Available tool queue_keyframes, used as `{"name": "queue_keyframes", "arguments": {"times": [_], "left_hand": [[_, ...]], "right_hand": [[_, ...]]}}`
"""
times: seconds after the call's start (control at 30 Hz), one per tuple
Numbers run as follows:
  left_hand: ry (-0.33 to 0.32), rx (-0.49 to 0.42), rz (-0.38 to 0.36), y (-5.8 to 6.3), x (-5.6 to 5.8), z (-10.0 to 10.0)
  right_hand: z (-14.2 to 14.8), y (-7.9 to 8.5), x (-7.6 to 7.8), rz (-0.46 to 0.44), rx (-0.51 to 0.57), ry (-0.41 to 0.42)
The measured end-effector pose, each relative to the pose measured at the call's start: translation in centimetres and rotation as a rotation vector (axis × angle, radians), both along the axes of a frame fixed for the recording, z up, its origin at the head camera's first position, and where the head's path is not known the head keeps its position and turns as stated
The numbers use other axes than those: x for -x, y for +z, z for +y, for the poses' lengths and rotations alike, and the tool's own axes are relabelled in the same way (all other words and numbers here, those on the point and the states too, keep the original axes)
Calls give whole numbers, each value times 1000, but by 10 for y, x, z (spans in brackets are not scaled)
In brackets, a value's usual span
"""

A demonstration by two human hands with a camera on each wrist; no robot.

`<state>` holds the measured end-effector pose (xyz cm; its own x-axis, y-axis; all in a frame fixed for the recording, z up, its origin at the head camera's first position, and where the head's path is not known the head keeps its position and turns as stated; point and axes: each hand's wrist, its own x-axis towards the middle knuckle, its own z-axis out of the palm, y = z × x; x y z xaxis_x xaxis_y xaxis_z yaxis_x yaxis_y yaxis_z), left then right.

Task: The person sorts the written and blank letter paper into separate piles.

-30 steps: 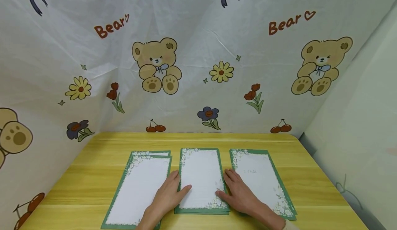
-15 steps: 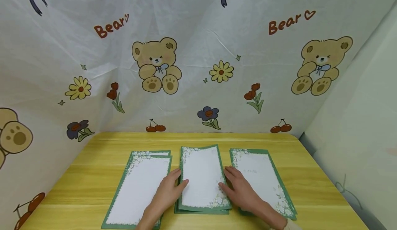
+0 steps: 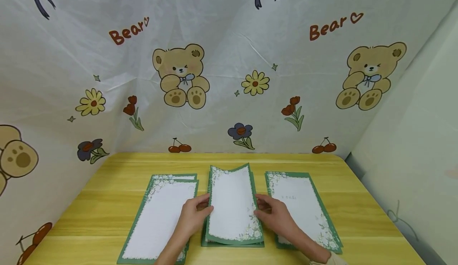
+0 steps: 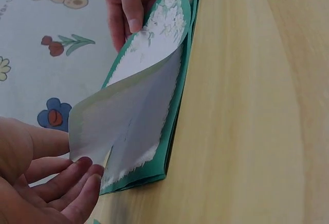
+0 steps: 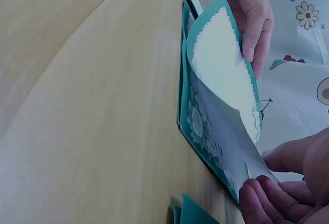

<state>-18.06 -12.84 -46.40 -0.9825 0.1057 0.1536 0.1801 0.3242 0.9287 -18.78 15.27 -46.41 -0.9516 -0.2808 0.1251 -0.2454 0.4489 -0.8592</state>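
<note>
Green-bordered sheet bows up over the middle stack, its opposite side edges pinched between thumb and fingers of the left hand and right hand. The left forearm hides part of the left pile; the right arm and hand partly cover the right pile, whose faint writing is too small to read. Past the yellow wood-grain worktop, a pale cloth printed with bears and flowers reads "Bear" twice.
</note>
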Motion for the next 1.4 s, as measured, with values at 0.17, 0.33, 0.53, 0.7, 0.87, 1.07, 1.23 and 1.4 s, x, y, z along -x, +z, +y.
{"name": "queue_keyframes", "arguments": {"times": [0.17, 0.33, 0.53, 0.7, 0.87, 1.07, 1.23, 1.4], "left_hand": [[45, -53, -57, 3, 1, -1], [64, -139, -104, 5, 1, -3], [83, -245, -157, 6, 0, -4], [99, -286, -193, 9, 1, -6], [100, -312, -205, 11, 2, -7], [104, -321, -205, 14, 2, -9], [115, -320, -208, 14, 2, -10], [119, -311, -201, 13, 1, -13]], "right_hand": [[3, 6, 1, -113, 159, -29], [6, 10, 3, -196, 242, -79], [8, 10, 6, -265, 313, -143], [10, 12, 8, -308, 386, -159], [10, 16, 10, -318, 424, -175], [8, 19, 10, -315, 440, -190], [7, 20, 9, -321, 447, -190], [5, 21, 8, -327, 445, -171]]}}
